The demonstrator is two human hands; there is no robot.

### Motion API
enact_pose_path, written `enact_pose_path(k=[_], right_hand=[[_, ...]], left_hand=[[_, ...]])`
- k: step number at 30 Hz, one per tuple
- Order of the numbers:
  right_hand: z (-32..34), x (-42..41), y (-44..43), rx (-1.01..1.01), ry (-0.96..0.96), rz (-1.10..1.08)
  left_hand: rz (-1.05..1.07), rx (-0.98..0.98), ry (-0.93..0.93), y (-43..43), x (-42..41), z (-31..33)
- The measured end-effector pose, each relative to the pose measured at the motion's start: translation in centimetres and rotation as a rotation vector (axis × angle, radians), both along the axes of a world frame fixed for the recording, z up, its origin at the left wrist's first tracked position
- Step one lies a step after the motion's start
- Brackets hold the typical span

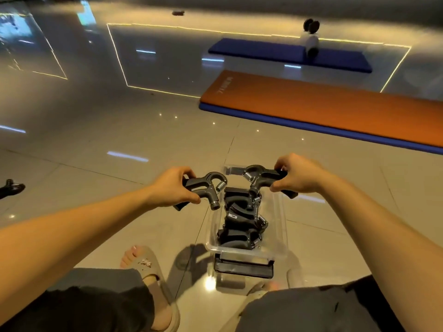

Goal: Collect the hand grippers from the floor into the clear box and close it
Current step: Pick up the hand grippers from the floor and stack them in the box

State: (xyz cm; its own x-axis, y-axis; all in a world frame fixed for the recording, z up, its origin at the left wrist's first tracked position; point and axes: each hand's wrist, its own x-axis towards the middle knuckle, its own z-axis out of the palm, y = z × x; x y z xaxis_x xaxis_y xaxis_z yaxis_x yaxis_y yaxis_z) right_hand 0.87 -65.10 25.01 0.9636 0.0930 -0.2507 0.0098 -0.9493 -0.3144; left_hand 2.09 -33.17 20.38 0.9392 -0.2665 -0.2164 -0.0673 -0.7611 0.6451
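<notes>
My left hand (176, 188) grips a black hand gripper (208, 186) with a steel spring, held just left of the clear box (279, 226). A second black hand gripper (260, 177) is clasped in my right hand (298, 176) above the box's far end. The box stands open on the tiled floor between my feet, and several black hand grippers (242, 224) lie piled inside it. A dark latch piece (243, 268) shows at the box's near end. Another black hand gripper (10, 188) lies on the floor at the far left edge.
An orange mat (323, 111) on a blue one lies to the right beyond the box. Farther back is a blue mat (287, 53) with a dumbbell (311, 37) at its far edge. My sandalled left foot (148, 269) rests beside the box. A small dark object (177, 13) sits far away.
</notes>
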Motion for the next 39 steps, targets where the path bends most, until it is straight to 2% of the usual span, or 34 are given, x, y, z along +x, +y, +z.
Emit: enact_pose_path(k=[10,15,21,25,30,39], right_hand=[[-4.6,4.8,-5.0,-0.011,0.037,-0.081],[-6.2,7.3,-6.3,-0.032,0.059,-0.064],[-7.9,9.5,-7.2,-0.001,0.084,-0.063],[-8.5,10.4,-6.9,0.008,0.073,-0.059],[-8.7,10.3,-6.7,-0.003,0.064,-0.031],[-9.0,10.2,-7.0,-0.025,0.072,-0.019]], left_hand=[[-0.106,0.075,0.051,-5.1,4.9,-5.2],[-0.171,-0.008,0.185,-7.0,5.1,-7.3],[-0.21,-0.081,0.255,-9.6,3.2,-10.8],[-0.221,-0.01,0.254,-11.4,2.1,-13.9],[-0.137,0.036,0.299,-13.1,0.7,-16.9],[-0.125,0.208,0.337,-13.8,0.3,-18.8]])
